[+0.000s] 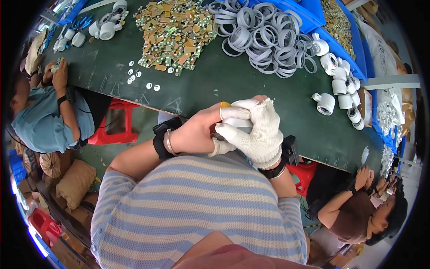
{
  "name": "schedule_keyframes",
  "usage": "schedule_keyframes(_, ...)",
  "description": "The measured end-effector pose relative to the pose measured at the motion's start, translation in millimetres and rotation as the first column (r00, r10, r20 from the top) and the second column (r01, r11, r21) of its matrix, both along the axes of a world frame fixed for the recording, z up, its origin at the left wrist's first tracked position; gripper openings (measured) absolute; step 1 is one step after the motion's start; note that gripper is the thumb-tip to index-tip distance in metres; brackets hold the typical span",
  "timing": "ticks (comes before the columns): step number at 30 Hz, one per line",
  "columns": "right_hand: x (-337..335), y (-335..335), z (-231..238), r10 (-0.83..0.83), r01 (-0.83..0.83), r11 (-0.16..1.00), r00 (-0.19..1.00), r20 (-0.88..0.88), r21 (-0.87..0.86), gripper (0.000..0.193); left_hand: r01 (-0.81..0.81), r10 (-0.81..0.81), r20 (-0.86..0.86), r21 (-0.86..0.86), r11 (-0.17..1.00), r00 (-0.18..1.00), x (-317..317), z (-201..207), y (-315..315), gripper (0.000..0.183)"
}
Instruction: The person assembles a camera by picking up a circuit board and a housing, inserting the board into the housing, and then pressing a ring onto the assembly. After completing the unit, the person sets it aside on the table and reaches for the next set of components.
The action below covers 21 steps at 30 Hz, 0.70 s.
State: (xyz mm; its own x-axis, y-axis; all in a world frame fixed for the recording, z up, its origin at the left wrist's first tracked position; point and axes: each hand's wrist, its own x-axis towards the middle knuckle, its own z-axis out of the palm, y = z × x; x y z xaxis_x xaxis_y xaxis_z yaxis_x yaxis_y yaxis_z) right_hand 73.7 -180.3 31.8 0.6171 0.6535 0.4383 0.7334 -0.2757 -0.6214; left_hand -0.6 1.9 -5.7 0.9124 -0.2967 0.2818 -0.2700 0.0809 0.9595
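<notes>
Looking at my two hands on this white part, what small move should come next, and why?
Probably a slight twist or press to seat it: the gloved right hand wraps the white rounded part while the bare left hand pinches its near end, both held close above the green table.

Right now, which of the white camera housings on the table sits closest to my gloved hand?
The lone white camera housing just right of your gloved right hand, lying apart on the green table; the other housings cluster farther right in a row or far off top left.

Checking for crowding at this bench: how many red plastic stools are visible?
3. One red stool sits under the table's left edge beside the seated co-worker, one is lower right behind the gloved right hand, and one at bottom left. Others may be hidden.
</notes>
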Motion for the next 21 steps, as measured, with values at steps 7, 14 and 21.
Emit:
schedule_keyframes(7,27.9,-17.6,-2.8,-0.172,0.145,0.985,0.836,-0.522,-0.092,0.032,-0.225,0.269,-0.069,0.374,0.9,0.961,4.7,8.3,37.0,0.077)
schedule_keyframes(14,84.1,-41.7,-22.3,-0.325,0.311,0.898,0.946,0.005,-0.311,0.029,-0.427,0.59,0.182,0.85,0.308,0.787,45.3,-7.4,121.1,0.029)
schedule_keyframes(21,14.2,-50.4,-14.0,-0.298,0.348,0.922,0.918,0.262,-0.17,0.028,-0.571,0.667,0.168,0.688,0.448,0.726,33.8,-37.6,110.7,0.023)
